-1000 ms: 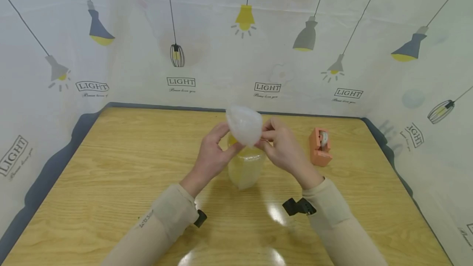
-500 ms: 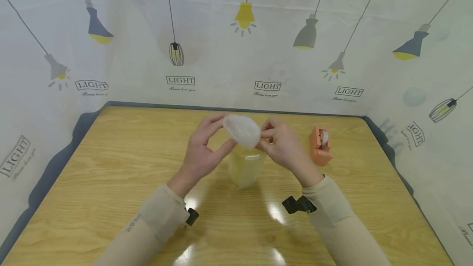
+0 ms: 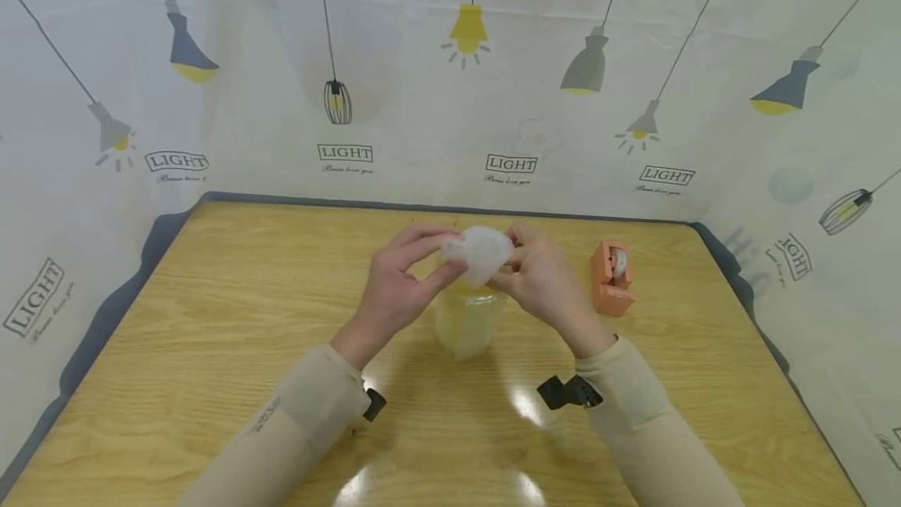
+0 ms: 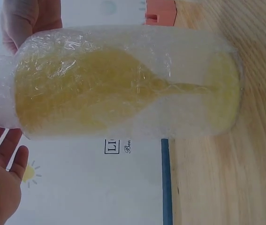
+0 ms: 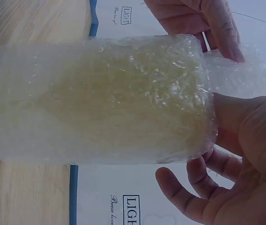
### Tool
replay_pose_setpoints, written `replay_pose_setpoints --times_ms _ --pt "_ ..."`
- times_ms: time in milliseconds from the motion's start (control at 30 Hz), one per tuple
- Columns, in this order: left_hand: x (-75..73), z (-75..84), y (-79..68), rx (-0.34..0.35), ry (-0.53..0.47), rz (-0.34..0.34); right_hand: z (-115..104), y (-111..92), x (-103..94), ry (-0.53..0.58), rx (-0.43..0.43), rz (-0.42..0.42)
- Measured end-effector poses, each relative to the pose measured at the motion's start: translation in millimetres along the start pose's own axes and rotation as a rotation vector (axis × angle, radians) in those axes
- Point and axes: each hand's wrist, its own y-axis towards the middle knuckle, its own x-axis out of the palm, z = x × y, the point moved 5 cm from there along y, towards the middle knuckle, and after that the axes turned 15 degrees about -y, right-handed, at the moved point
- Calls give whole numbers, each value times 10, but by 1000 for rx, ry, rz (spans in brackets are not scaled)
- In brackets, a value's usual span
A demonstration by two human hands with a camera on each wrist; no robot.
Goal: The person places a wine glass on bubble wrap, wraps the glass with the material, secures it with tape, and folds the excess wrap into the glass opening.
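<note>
A yellow stemmed glass (image 4: 104,89) stands upright on the table, wrapped in clear bubble wrap (image 5: 179,70). Its bowl, stem and foot show through the layers in the left wrist view. The loose top of the wrap (image 3: 486,253) sticks up above the glass and is bunched inward. My left hand (image 3: 397,284) pinches this top from the left, thumb in front and fingers over it. On the other side my right hand (image 3: 545,280) grips the wrap near the rim of the glass; its fingertips are partly hidden behind the wrap in the head view.
An orange tape dispenser (image 3: 612,278) with a roll of tape stands on the wooden table (image 3: 246,296), right of my right hand. Behind the table's far edge hangs a white cloth (image 3: 408,100) printed with lamps. Black straps (image 3: 568,393) hang at both wrists.
My left hand drew off leftward, then came back right, its fingers now over the wrap's top. That top has dropped lower and folded smaller. My right hand stays nearly in place.
</note>
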Motion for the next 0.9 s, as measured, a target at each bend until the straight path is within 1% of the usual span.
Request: replay_pose_setpoints --times_ms 167,300,467,600,667,733,833,900 --pt "-7 -38 40 -29 67 22 4 -19 31 12 -67 63" --pt "-13 -47 65 -41 115 29 21 -46 59 48 -80 103" --pt "7 -44 82 -39 167 11 33 -75 69 99 -77 146" --pt "29 -43 88 -31 184 -12 49 -91 65 144 -73 157" --pt "32 -43 87 -22 193 -20 60 -103 51 185 -86 158" --pt "31 -43 85 -15 213 -28 64 -120 14 224 -116 168" --pt "28 -40 85 -7 251 -41 61 -142 -56 262 -190 198" --pt "27 -36 87 -7 278 -51 51 -151 -97 248 -244 225"
